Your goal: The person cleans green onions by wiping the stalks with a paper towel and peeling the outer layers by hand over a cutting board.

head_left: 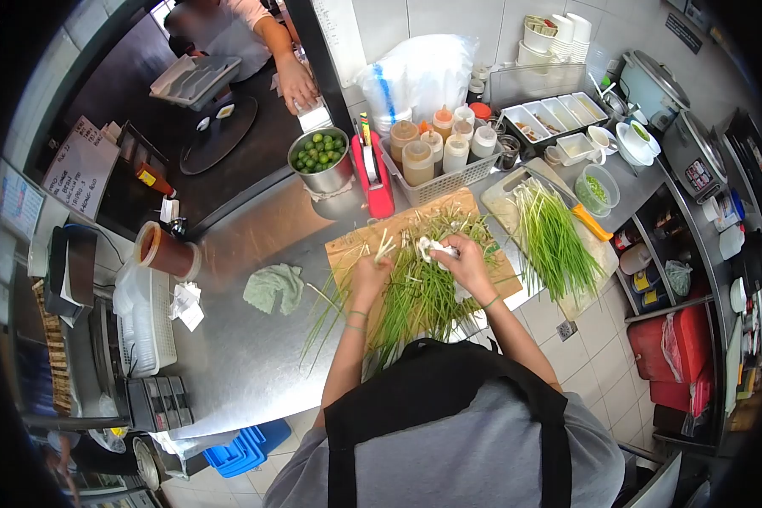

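My left hand [372, 278] is closed round a few green onion stalks, their pale ends sticking up above the fingers. Pinched in my right hand [466, 264] is a crumpled white tissue or cloth [436, 249]. Between and below both hands, a loose heap of green onions [415, 306] spreads over brown paper [344, 254] on the metal counter. To the right, a neater bunch of green onions [552, 239] lies on a cutting board [498, 200], beside a knife with an orange handle [591, 223].
Behind the heap stand a basket of sauce bottles [449, 184], a red holder [374, 182] and a metal pot of green citrus [320, 173]. A green cloth [274, 289] lies at left. Across the opening, another person's hand [296, 85] reaches down.
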The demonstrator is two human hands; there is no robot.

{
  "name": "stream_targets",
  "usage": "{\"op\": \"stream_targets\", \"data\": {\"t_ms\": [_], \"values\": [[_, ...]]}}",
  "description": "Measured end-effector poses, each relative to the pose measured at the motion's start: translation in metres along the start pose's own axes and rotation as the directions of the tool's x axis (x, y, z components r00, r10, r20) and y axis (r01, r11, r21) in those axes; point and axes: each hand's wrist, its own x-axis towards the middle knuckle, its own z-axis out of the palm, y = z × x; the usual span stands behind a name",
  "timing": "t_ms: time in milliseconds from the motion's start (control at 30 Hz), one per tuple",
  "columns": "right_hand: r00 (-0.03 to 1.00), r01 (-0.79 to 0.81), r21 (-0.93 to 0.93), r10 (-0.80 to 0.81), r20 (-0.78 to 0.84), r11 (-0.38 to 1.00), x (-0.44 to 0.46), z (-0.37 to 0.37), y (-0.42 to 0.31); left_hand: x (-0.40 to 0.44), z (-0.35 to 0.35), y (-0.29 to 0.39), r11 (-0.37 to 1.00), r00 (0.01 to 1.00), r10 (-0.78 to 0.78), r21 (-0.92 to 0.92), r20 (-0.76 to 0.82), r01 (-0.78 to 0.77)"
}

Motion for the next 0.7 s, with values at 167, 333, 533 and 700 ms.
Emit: {"op": "stream_targets", "data": {"t_ms": [167, 333, 533, 700], "values": [[1.0, 0.006, 0.029, -0.006, -0.011, 1.0, -0.001, 0.005, 0.009, -0.002, 0.016, 0.001, 0.973, 0.998, -0.063, 0.22, -0.014, 0.064], [0.998, -0.01, 0.083, 0.006, 0.055, 0.997, -0.005, 0.011, -0.004, -0.006, 0.0, -0.009, 0.993, 0.998, -0.008, 0.117, -0.064, 0.016], [0.991, 0.067, 0.026, -0.07, 0.112, 0.997, -0.002, 0.015, -0.01, -0.031, -0.055, 0.011, 0.998, 0.996, -0.062, 0.005, -0.068, 0.063], [0.915, 0.122, 0.289, -0.22, 0.337, 0.95, -0.003, 0.045, -0.007, -0.033, -0.035, 0.014, 0.967, 0.994, 0.026, -0.252, -0.102, -0.051]]}}
